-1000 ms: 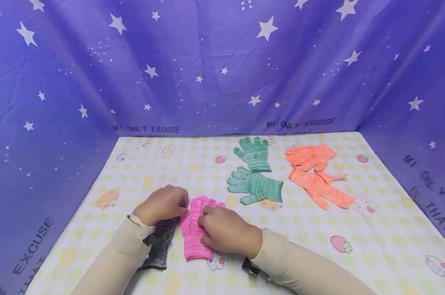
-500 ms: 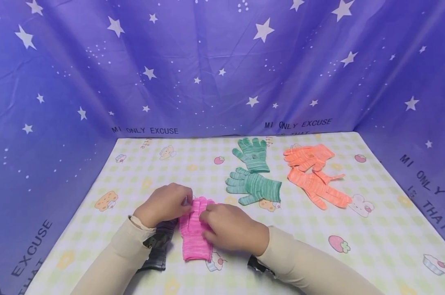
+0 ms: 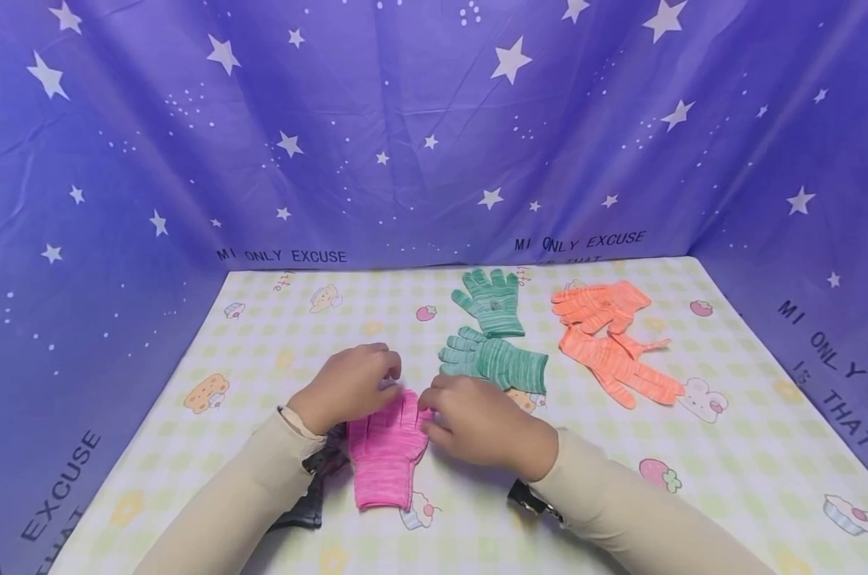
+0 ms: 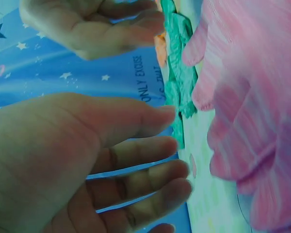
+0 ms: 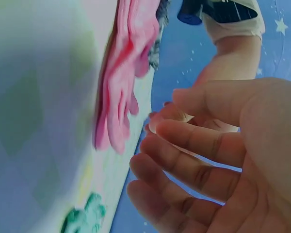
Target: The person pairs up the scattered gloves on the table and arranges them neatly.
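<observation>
Pink glove [image 3: 383, 461]: lying between the hands, cuff [image 3: 385, 497] toward the wearer; one layer or two, I can't tell.
Left hand [image 3: 349, 385]: fingers loosely parted, holding nothing I can see.
Right hand [image 3: 487, 423]: fingers softly bent and apart, gripping nothing.
Straightening: I'd stroke lightly from palm to tips, steadying the cuff against skidding.
Tablecloth [image 3: 477, 519]: checked, strawberry-printed; green gloves [image 3: 514, 364] and orange gloves [image 3: 606, 355] farther off.
Curtain [image 3: 405, 96]: purple-blue, white-starred, on three sides.

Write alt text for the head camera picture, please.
A person's left hand and right hand hover at the far end of a pink glove on a checked tablecloth. Beyond, rightward, lie two green gloves and two orange gloves before a starry purple curtain.
</observation>
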`<action>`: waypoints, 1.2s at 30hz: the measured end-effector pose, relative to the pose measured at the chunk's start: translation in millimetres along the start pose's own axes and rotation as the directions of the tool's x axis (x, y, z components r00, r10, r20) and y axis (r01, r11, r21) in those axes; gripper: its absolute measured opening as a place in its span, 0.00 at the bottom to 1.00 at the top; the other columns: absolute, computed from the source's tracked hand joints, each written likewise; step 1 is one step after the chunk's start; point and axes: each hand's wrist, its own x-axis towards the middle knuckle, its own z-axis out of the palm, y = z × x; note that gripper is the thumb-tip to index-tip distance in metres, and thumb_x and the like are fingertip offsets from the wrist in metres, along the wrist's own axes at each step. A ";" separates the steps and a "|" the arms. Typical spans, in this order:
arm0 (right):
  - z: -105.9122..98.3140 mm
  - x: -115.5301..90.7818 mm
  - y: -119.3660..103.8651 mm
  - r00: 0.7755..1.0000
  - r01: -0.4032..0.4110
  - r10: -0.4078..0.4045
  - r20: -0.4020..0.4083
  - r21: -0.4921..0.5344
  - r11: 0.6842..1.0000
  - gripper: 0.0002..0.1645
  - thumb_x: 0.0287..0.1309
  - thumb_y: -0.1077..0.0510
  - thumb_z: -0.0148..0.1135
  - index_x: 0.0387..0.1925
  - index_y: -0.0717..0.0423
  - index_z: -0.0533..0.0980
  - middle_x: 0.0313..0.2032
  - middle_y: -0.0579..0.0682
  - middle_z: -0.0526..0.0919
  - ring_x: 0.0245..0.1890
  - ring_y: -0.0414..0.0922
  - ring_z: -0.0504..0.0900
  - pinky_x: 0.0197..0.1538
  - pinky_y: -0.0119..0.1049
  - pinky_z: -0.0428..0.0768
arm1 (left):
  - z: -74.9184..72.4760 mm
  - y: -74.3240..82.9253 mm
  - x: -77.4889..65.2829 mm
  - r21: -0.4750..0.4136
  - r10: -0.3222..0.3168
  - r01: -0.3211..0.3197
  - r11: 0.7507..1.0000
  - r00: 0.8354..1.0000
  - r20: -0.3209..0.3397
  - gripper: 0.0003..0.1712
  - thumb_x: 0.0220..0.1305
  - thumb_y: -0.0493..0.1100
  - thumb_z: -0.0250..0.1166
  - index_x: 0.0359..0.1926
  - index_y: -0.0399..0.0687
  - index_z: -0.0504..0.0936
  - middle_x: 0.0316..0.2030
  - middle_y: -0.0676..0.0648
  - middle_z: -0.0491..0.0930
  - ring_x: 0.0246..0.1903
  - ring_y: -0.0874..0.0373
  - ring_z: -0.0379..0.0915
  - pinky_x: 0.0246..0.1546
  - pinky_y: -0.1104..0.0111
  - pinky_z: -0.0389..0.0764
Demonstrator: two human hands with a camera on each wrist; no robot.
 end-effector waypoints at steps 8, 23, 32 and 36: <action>-17.2 -7.3 19.0 0.997 -0.062 0.064 -0.051 0.033 0.998 0.13 0.63 0.53 0.69 0.45 0.54 0.87 0.41 0.46 0.87 0.41 0.42 0.86 0.46 0.40 0.85 | 3.0 15.6 17.6 -0.001 0.056 -0.056 0.998 0.995 -0.087 0.08 0.61 0.44 0.71 0.40 0.48 0.86 0.34 0.51 0.80 0.31 0.57 0.78 0.33 0.61 0.83; -43.3 -15.0 47.0 0.981 -0.153 0.162 -0.107 0.086 0.984 0.10 0.64 0.52 0.70 0.44 0.50 0.87 0.41 0.43 0.87 0.40 0.42 0.84 0.47 0.40 0.82 | 2.7 53.9 63.1 -0.034 -0.010 0.008 0.999 0.998 -0.058 0.09 0.64 0.44 0.70 0.41 0.44 0.87 0.37 0.48 0.83 0.32 0.56 0.80 0.33 0.61 0.84; -59.8 -20.2 55.9 0.962 -0.236 0.249 -0.108 0.122 0.964 0.14 0.67 0.49 0.68 0.48 0.51 0.85 0.45 0.46 0.87 0.44 0.45 0.85 0.48 0.43 0.83 | 8.0 78.1 91.7 -0.083 -0.036 0.035 0.996 0.999 -0.006 0.09 0.61 0.48 0.75 0.36 0.50 0.86 0.33 0.53 0.81 0.32 0.61 0.76 0.31 0.64 0.81; -67.8 -23.6 60.9 0.955 -0.269 0.282 -0.093 0.133 0.954 0.15 0.67 0.50 0.68 0.51 0.51 0.84 0.49 0.46 0.87 0.46 0.47 0.85 0.49 0.45 0.83 | 15.0 83.7 101.5 -0.090 -0.038 0.037 0.995 0.999 -0.004 0.10 0.64 0.50 0.73 0.34 0.51 0.85 0.32 0.53 0.82 0.32 0.60 0.78 0.29 0.65 0.80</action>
